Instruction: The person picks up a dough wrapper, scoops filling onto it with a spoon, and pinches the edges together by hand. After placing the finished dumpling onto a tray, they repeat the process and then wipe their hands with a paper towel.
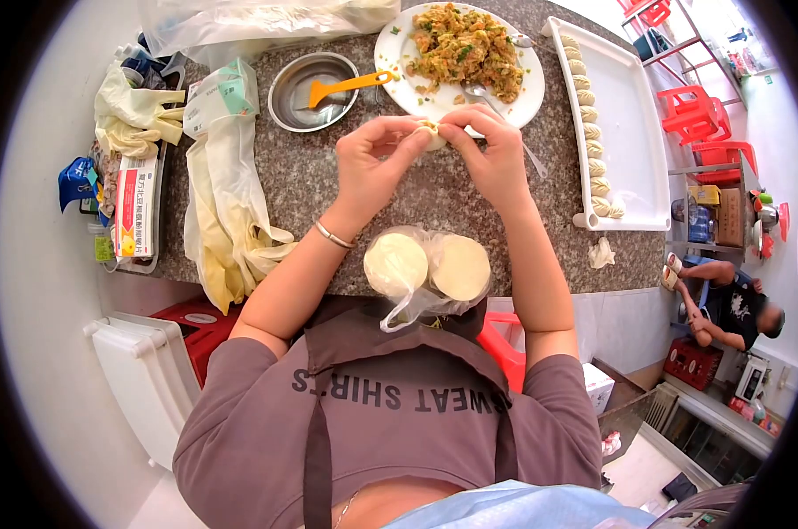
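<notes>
Both hands meet over the counter, just below the plate of filling. My left hand (377, 159) pinches one side of a small pale dumpling (433, 134), and my right hand (484, 145) pinches its other side. A white plate (386, 53) above them holds chopped filling (466, 51) and a metal spoon (491, 101). Two stacks of round wrappers (396, 264) (460, 267) lie in clear plastic near my body. At the right, a white tray (632, 132) bears a column of pleated dumplings (593, 130) along its left side.
A metal bowl (284, 97) with an orange spatula (346, 86) stands left of the plate. Plastic gloves (227, 212), a bag (267, 31) and a medicine box (136, 212) lie at the left. A person (734, 309) sits at the far right near red stools (694, 113).
</notes>
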The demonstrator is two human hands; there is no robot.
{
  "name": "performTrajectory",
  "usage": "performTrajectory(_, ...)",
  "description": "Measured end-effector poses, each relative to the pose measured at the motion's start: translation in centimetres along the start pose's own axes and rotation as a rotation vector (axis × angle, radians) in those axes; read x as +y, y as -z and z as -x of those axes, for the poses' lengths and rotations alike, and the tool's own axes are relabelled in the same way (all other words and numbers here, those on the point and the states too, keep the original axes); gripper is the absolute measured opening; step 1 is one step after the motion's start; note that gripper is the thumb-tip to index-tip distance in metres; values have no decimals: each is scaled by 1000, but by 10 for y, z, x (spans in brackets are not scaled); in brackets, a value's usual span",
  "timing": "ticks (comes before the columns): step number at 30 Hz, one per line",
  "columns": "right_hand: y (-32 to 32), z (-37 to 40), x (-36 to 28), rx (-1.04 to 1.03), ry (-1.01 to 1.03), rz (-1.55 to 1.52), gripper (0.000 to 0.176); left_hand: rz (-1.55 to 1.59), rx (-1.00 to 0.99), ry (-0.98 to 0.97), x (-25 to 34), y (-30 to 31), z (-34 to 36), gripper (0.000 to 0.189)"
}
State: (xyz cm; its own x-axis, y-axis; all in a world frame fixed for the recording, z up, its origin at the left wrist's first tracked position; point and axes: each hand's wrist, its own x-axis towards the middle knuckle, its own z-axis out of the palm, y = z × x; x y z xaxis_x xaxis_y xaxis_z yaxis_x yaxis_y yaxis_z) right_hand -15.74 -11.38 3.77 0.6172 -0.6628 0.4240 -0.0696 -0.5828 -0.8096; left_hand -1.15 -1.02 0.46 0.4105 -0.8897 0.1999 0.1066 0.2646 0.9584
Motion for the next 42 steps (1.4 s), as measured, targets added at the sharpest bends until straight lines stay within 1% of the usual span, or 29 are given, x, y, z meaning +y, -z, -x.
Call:
performTrajectory(3, 0, 0, -2, -20, 4, 17, 8, -9, 11, -15, -2, 2, -2, 19)
performTrajectory(5, -1, 0, -1, -14, -15, 6, 9, 61, 6, -30, 1, -2, -2, 20)
performTrajectory(7, -2, 0, 4, 79, -11, 11, 10, 111, -4, -24, 3, -3, -4, 19)
performTrajectory(8, 1, 0, 5, 79, -12, 11, 10, 161, -14, -18, 3, -3, -4, 17)
performTrajectory(10, 7, 1, 7, -69, -171, -130, 9, 138, -39, -35, 0, 0, -3, 16)
performTrajectory(11, 7, 0, 6, -70, -172, -130, 9, 115, -63, -55, -2, 0, -3, 15)
performTrajectory(13, 6, -2, 4, -62, -81, -101, 9, 106, -63, -73, -2, -1, -2, 13)
performTrajectory(14, 6, -2, 3, -63, -82, -102, 9, 97, -65, -93, -2, -1, -2, 12)
performTrajectory(18, 1, 1, -1, -33, -32, 4, 8, 78, -29, -71, -2, -1, -1, 15)
performTrajectory(20, 0, 1, -2, -15, -23, 37, 7, -45, 44, -15, 5, -1, 0, 18)
performTrajectory(21, 0, 1, -3, -33, -13, 24, 6, -45, 45, -16, 4, 0, 0, 18)
performTrajectory(23, -1, 1, -3, -52, -2, 11, 6, -40, 34, -29, 3, 2, -2, 22)
performTrajectory(25, -3, 1, -1, 60, -8, 8, 9, 11, 34, -38, 3, -2, -2, 20)
performTrajectory(26, -3, 1, 0, 59, -7, 8, 9, 62, 34, -47, 3, -4, -2, 19)
performTrajectory(28, -1, 1, 2, 72, -58, -67, 9, 67, 12, -74, -2, 0, -2, 18)
performTrajectory(29, 2, 0, 4, 72, -58, -66, 9, 72, -11, -100, -4, 1, -3, 16)
performTrajectory(31, 7, 0, 6, -34, -115, -89, 9, 59, -41, -107, 0, -1, -3, 15)
performTrajectory(32, 7, -1, 4, -35, -115, -89, 9, 44, -71, -114, 2, -1, -3, 15)
performTrajectory(34, 6, -2, 0, -40, -34, -35, 10, 34, -64, -126, 0, -1, -2, 15)
performTrajectory(36, 1, 0, 1, -13, -30, -16, 10, 24, -57, -137, 0, -1, -1, 15)
performTrajectory(38, -1, 1, 0, 16, -24, 3, 10, -30, 24, -25, 3, -2, 1, 15)
performTrajectory(42, -1, 2, -4, -5, 53, 47, 6, 25, 72, -27, 6, -3, 0, 16)
